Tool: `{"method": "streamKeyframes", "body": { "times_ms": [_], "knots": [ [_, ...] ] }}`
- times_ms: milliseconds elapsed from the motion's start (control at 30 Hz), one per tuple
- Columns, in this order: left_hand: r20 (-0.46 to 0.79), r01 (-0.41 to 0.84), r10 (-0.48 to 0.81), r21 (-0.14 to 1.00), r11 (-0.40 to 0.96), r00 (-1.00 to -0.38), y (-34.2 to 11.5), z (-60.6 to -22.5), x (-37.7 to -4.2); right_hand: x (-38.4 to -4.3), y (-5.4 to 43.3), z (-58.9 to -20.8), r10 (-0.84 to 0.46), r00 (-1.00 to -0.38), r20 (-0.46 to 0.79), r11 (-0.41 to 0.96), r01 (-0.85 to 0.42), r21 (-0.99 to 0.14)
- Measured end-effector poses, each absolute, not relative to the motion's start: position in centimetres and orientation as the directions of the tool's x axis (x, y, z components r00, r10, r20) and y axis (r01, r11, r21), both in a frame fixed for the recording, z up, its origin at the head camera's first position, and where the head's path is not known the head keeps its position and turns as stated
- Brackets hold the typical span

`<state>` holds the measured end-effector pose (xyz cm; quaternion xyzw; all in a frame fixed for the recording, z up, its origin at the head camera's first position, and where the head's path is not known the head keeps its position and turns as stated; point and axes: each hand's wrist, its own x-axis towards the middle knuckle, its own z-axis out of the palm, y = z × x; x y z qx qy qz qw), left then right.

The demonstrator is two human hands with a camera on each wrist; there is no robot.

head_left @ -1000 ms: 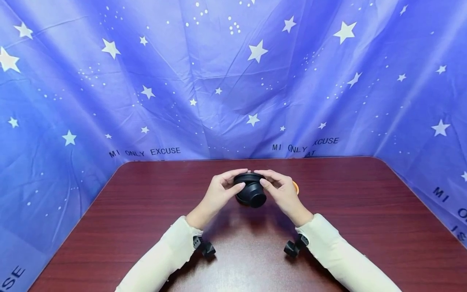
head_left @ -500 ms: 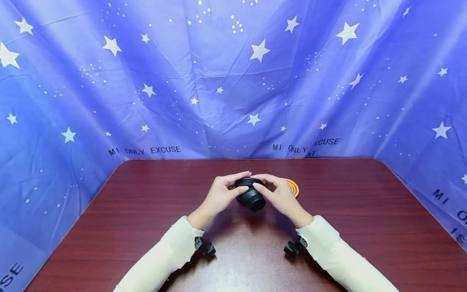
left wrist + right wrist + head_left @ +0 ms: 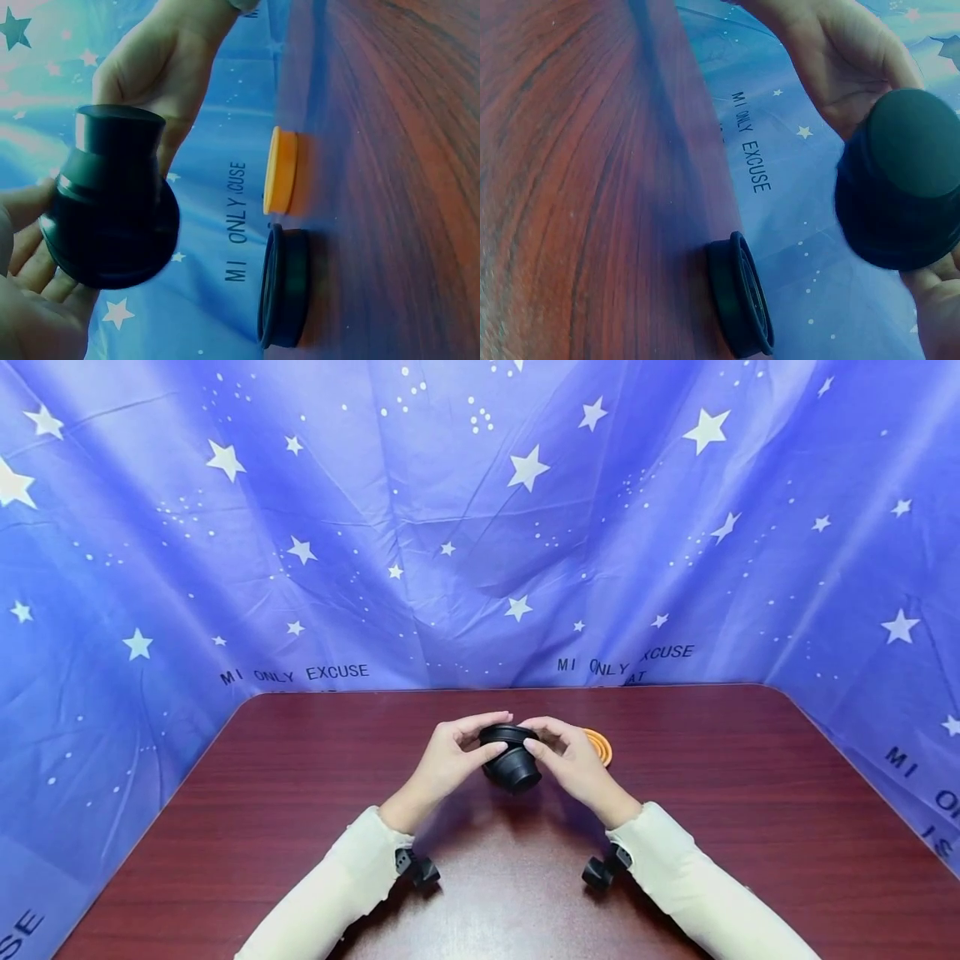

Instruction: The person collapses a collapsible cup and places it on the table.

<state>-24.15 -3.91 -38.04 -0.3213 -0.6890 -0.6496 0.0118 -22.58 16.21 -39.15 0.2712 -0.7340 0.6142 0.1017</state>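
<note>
A black collapsible cup (image 3: 516,768), stretched out into stepped tiers, is held between both hands with its narrow closed end tilted toward me. My left hand (image 3: 446,758) grips the wide rim from the left, thumb on the near side and fingers behind. From the other side, my right hand (image 3: 581,766) pinches the same rim with its thumb and fingers. In the left wrist view the cup (image 3: 112,202) is up off the table. The right wrist view has its round end (image 3: 915,142) facing the camera.
A flat orange ringed piece (image 3: 602,747) lies on the table behind my right hand. A flat black ringed piece (image 3: 285,289) rests near it, hidden in the head view. The red-brown table (image 3: 262,793) ends at a starry blue curtain (image 3: 450,527).
The cup has dropped slightly and its narrow end has tipped further down. My right thumb has shifted inward along the rim, and more of the orange piece shows.
</note>
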Motion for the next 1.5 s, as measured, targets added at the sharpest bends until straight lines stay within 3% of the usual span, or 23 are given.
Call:
{"method": "streamKeyframes", "body": {
  "times_ms": [333, 700, 900, 1100, 1333, 1500],
  "knots": [
    [0.423, 0.401, 0.505, 0.902, -0.158, -0.752, -4.0, -37.9, -24.1, -22.2, 16.2, -38.8, -0.156, -0.836, 0.526, -0.023, -0.529, -0.848],
    [0.387, 0.396, 0.418, 0.916, -0.070, -0.822, -3.9, -38.5, -24.4, -22.4, 16.3, -39.0, -0.198, -0.843, 0.500, -0.027, -0.505, -0.863],
    [0.335, 0.387, 0.422, 0.921, 0.042, -0.842, -3.7, -37.3, -23.4, -22.4, 16.2, -39.0, -0.269, -0.862, 0.429, 0.082, -0.464, -0.882],
    [0.321, 0.380, 0.434, 0.923, 0.055, -0.842, -3.6, -35.8, -22.2, -22.3, 16.1, -39.0, -0.314, -0.872, 0.376, 0.165, -0.440, -0.883],
    [0.357, 0.389, 0.452, 0.921, -0.024, -0.817, -3.7, -37.3, -23.5, -22.4, 16.3, -38.7, -0.293, -0.858, 0.423, 0.156, -0.479, -0.864],
    [0.370, 0.388, 0.478, 0.919, -0.065, -0.796, -3.9, -37.9, -24.1, -22.6, 16.3, -38.6, -0.240, -0.836, 0.494, 0.050, -0.518, -0.854]
  ]
}}
